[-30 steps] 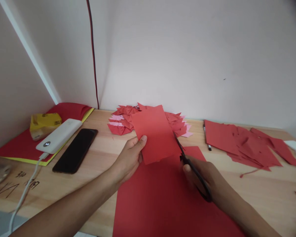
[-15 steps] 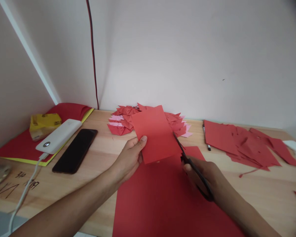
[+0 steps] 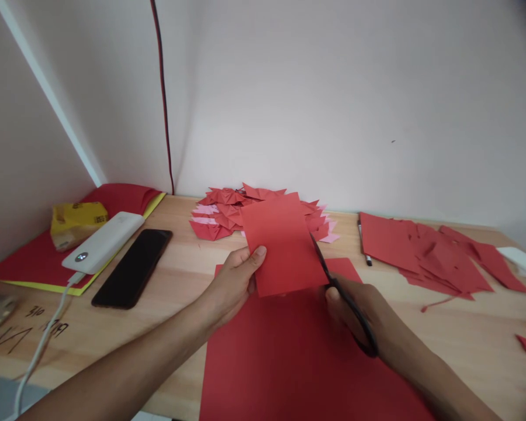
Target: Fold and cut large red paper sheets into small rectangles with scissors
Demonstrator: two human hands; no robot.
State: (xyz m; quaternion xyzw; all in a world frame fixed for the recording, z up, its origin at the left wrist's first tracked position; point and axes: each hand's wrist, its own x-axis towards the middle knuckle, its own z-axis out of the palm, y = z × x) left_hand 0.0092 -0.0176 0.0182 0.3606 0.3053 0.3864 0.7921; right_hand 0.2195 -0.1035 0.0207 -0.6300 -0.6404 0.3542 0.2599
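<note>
A red rectangular piece of paper (image 3: 284, 242) is pinched at its lower left edge by my left hand (image 3: 236, 278), thumb on top. My right hand (image 3: 362, 310) is closed round black-handled scissors (image 3: 350, 310). The scissor blades point up and away along the paper's right edge, close together. Whether they touch the paper I cannot tell. Beneath both hands lies a large red sheet (image 3: 298, 362) on the wooden table (image 3: 175, 351).
Folded red and pink paper pieces (image 3: 219, 216) lie by the wall. To the right are red paper cutouts (image 3: 442, 257) and a marker (image 3: 368, 260). A phone (image 3: 134, 269), a cabled power bank (image 3: 105, 242) and a yellow packet (image 3: 76, 222) are at left.
The piece of paper and my left hand have shifted slightly right, closer to the scissors. The blades now lie along the paper's right edge. My right hand has barely moved.
</note>
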